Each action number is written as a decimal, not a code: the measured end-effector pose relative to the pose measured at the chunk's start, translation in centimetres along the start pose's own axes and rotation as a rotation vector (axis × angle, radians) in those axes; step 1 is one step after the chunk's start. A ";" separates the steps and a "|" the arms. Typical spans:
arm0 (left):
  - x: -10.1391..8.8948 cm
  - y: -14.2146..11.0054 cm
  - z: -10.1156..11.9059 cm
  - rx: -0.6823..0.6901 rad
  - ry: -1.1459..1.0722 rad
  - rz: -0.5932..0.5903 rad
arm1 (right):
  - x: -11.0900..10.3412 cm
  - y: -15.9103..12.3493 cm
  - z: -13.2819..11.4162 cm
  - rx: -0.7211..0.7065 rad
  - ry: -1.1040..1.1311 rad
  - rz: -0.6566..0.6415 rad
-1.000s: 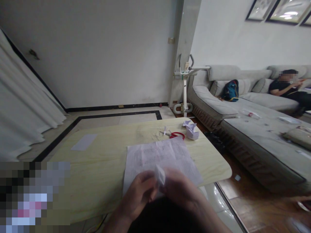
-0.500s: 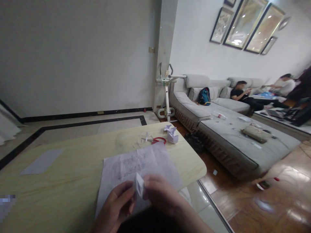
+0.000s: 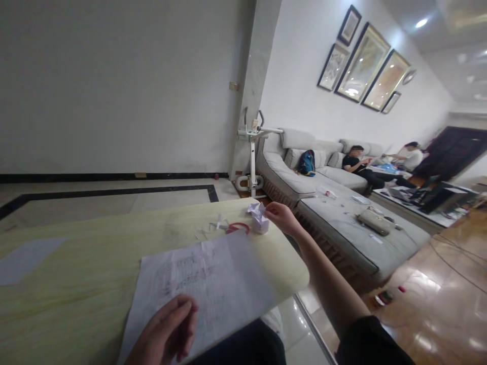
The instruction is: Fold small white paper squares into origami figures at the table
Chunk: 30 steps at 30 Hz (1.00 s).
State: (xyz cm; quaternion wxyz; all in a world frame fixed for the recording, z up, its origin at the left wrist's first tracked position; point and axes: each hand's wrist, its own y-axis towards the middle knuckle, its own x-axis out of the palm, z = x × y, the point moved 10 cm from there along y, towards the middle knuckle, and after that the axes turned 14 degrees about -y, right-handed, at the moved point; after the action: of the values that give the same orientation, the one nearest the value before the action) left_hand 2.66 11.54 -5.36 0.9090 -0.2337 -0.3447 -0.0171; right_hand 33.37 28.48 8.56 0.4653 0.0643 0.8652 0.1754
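Note:
My right hand [image 3: 282, 217] reaches to the far right corner of the table, its fingertips pinched at the edge of some folded white paper pieces [image 3: 260, 221]. How much of the paper sits between those fingers is partly hidden. Low over a large printed sheet [image 3: 224, 274] is my left hand [image 3: 171, 324], fingers loosely curled, with nothing visible in it. Red-handled scissors [image 3: 238, 228] lie beyond the sheet's top edge, beside thin paper strips [image 3: 218, 221].
The pale yellow table [image 3: 95, 263] has a rounded right corner. Another paper [image 3: 30, 258] lies at its left. Beyond stand a grey sofa [image 3: 357, 233] and a white exercise machine [image 3: 252, 162]. Two people sit farther back. A bottle [image 3: 384, 298] lies on the floor.
Both hands held a small folded paper together over the sheet. My right hand has since moved forward and right to the folded pieces; my left dropped back, without the paper. The view turned right.

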 end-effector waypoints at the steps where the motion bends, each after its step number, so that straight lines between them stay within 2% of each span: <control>1: 0.0 -0.1 -0.1 -0.008 0.006 -0.004 | 0.2 0.7 0.5 -0.010 -0.046 -0.016; 7: 0.0 0.0 -0.1 -0.011 -0.022 -0.038 | 2.1 1.4 0.9 -0.081 -0.243 -0.111; 13: -0.1 0.3 -0.1 -0.007 -0.036 -0.032 | 2.4 1.2 0.8 -0.136 -0.340 -0.145; 18: -0.1 0.5 -0.3 -0.014 -0.038 -0.063 | 2.8 1.1 0.7 -0.167 -0.354 -0.172; 30: 0.0 0.0 -0.2 -0.025 -0.018 -0.052 | 2.8 -0.1 0.4 -0.130 -0.268 -0.166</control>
State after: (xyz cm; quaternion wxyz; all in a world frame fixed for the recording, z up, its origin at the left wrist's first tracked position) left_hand 2.76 11.42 -5.52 0.9020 -0.2364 -0.3587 -0.0429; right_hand 32.16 29.27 6.18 0.5924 -0.0148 0.7846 0.1821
